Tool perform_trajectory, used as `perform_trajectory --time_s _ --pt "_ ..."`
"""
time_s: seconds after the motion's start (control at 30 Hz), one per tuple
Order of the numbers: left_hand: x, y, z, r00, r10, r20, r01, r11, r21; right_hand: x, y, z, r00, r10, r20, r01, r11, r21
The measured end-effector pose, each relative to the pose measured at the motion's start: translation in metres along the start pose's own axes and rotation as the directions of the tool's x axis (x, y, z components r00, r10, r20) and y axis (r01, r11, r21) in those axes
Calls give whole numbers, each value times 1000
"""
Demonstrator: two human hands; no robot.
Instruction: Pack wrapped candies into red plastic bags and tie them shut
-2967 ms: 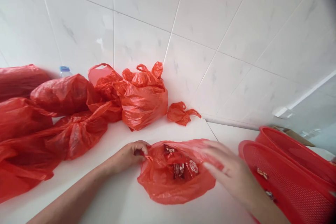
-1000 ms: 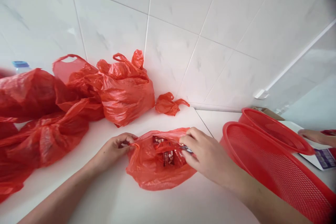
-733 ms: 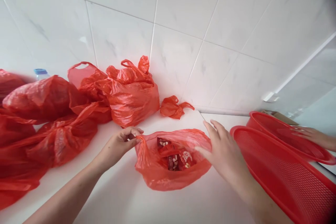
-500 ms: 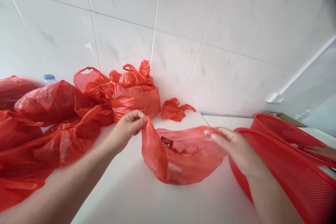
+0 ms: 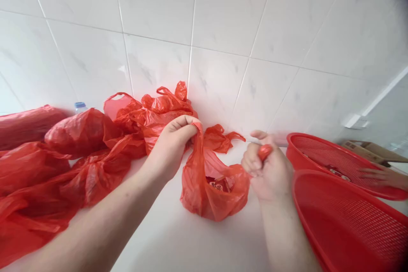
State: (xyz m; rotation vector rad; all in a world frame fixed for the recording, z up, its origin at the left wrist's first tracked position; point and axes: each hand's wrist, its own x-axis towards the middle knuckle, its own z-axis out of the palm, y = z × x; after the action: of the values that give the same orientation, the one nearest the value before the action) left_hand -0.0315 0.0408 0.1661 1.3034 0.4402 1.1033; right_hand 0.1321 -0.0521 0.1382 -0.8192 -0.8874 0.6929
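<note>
A red plastic bag [image 5: 213, 204] hangs between my hands over the white table, its mouth gaping upward. Inside it lie small red packets [image 5: 219, 183] with dark and white print. My left hand [image 5: 175, 140] pinches one gathered handle of the bag at the upper left. At the right, my right hand [image 5: 266, 165] is closed in a fist round the other side, with a twist of red plastic poking out between the fingers. Whether the bag's bottom rests on the table I cannot tell.
Several filled red bags [image 5: 79, 134] crowd the left and back along the tiled wall [image 5: 159, 17]. A blue-capped bottle [image 5: 80, 107] stands behind them. Two red mesh baskets [image 5: 350, 221] fill the right, with another person's hand [image 5: 382, 176] at the far one. A cardboard box [image 5: 369, 153] sits beyond.
My hands have come closer together and the bag's mouth has narrowed. My right hand has closed into a fist round its handle. The packets inside show more. The view has shifted slightly left.
</note>
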Motion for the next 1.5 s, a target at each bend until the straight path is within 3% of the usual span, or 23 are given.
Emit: perform_trajectory --time_s 0.07,0.17,0.23,0.3,0.33,0.4,0.47,0.57,0.67,0.77,0.83,0.87,0.93,1.0,1.07,1.17,1.3,1.4,1.5 --pt "-6 0 7 999 45 -5 -44 987 155 -9 6 17 988 71 137 -50 988 -149" --pt "-14 0 16 994 96 56 -108 950 294 -17 16 33 905 225 360 -92 932 -350" --pt "-19 -2 17 982 123 141 -161 940 301 -16 25 37 896 275 350 -113 901 -419" --pt "-24 -8 13 949 271 161 -312 883 350 -12 36 35 928 290 234 -167 885 -436" --pt "-26 -13 9 910 380 168 -415 809 417 -9 40 33 939 295 178 -196 883 -426" --pt "-29 -24 -2 801 532 275 -579 571 582 -5 48 29 952 283 114 -222 899 -378" --pt "-30 -37 -13 724 524 448 -663 352 660 -3 54 27 956 277 94 -238 924 -298" --pt "-28 -52 -27 693 484 535 -691 233 684 -4 57 27 933 325 153 -288 932 -220" --pt "-27 -59 -35 730 486 480 -656 304 691 -4 52 24 886 372 278 -277 904 -326" --pt "-29 -61 -36 872 419 252 -475 599 645 -1 44 14 841 339 421 -172 907 -385" --pt "-32 -64 -36 958 267 103 -283 829 482 1 39 6 785 293 546 -101 930 -353" --pt "-33 -66 -35 983 163 84 -183 912 367 2 37 3 763 269 588 -70 938 -338" --pt "-35 -70 -35 991 -34 130 13 987 159 4 35 -2 737 258 624 -22 933 -360" --pt "-37 -74 -35 977 -144 159 138 989 48 4 36 -4 746 283 602 13 898 -439" --pt "-37 -77 -35 978 -171 118 171 985 13 4 38 -3 773 318 550 35 844 -536" --pt "-36 -78 -35 985 -157 65 155 987 31 4 43 -2 866 312 391 42 734 -678" --pt "-37 -77 -35 992 -109 60 92 969 228 1 49 0 896 333 295 18 636 -772" --pt "-39 -76 -34 997 -32 64 1 903 429 1 50 -1 888 344 304 -3 667 -745" --pt "-41 -76 -31 992 84 98 -127 779 614 3 52 -2 893 346 288 -41 699 -714"
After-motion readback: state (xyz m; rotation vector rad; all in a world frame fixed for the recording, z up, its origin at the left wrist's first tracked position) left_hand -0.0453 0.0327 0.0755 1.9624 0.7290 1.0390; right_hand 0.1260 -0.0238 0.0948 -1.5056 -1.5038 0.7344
